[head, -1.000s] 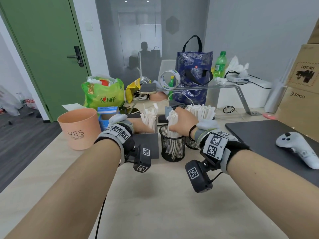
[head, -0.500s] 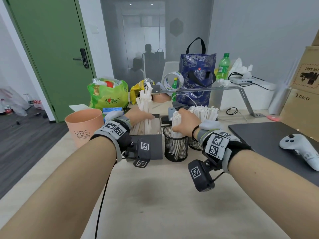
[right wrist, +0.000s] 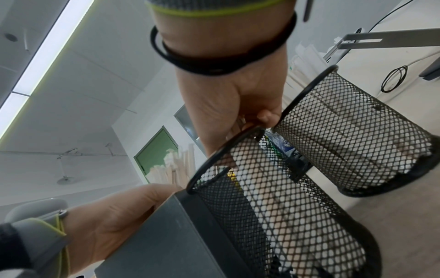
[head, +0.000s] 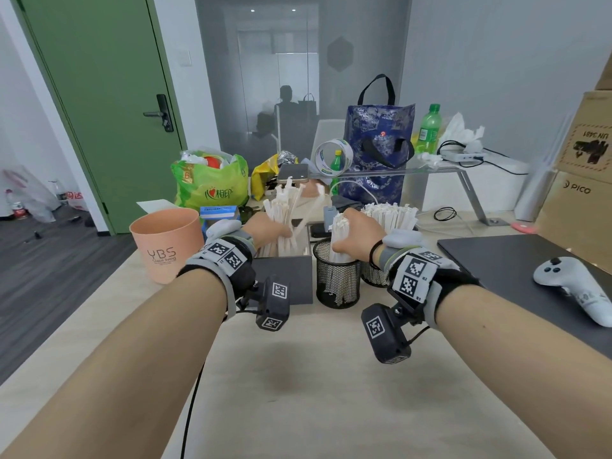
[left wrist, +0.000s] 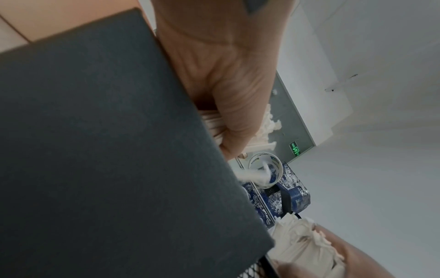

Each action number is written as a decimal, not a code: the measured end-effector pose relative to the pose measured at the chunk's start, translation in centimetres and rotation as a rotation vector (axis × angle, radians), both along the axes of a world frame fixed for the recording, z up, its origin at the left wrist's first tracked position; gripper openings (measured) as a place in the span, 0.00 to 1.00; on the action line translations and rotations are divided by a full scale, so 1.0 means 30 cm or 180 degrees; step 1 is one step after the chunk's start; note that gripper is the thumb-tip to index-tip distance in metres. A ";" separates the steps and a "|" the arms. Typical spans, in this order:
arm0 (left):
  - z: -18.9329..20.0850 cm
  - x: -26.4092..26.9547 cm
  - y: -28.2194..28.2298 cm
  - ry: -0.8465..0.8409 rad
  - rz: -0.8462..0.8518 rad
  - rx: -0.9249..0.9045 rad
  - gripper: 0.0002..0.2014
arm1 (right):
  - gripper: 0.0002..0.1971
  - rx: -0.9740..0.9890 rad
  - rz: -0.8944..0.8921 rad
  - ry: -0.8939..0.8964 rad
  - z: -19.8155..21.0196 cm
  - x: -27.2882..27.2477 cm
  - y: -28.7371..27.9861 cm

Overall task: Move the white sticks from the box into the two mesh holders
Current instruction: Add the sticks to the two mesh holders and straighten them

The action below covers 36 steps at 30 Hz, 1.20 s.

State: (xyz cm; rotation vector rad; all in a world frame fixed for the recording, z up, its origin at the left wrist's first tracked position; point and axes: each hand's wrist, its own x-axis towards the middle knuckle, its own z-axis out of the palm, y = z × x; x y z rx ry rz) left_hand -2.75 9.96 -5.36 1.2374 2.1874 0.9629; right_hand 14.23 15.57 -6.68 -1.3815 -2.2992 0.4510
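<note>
My left hand grips a bundle of white sticks standing up out of the dark grey box; its fist shows above the box wall in the left wrist view. My right hand holds another bundle of white sticks whose lower ends stand inside the near black mesh holder. The second mesh holder, behind my right wrist, is packed with white sticks. Both holders show close up in the right wrist view.
A peach cup stands left of the box. A closed dark laptop with a white controller lies to the right. Bags, a tape roll and a metal riser crowd the table's back. Cardboard boxes stand at far right.
My left hand has risen from inside the box, lifting a bundle of sticks higher. My right hand has stayed over the near holder with its bundle.
</note>
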 end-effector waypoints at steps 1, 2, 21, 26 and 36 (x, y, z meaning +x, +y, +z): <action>0.002 -0.003 0.001 -0.0023 0.0020 0.0109 0.07 | 0.33 0.0000 0.0004 -0.0001 -0.002 0.000 0.001; 0.002 -0.009 0.007 -0.0069 0.0028 0.0161 0.09 | 0.33 0.0003 0.0005 -0.0003 -0.003 -0.001 0.002; -0.046 0.041 0.091 0.0932 -0.0331 -0.1120 0.22 | 0.30 0.0009 0.0095 -0.0096 -0.002 0.006 -0.002; -0.051 0.022 0.111 0.0867 -0.0017 -0.1084 0.31 | 0.30 0.0014 0.0100 -0.0086 0.002 0.006 -0.002; -0.076 0.026 0.123 0.0630 -0.0497 -0.1293 0.28 | 0.28 -0.0007 0.0100 -0.0075 -0.007 0.006 0.013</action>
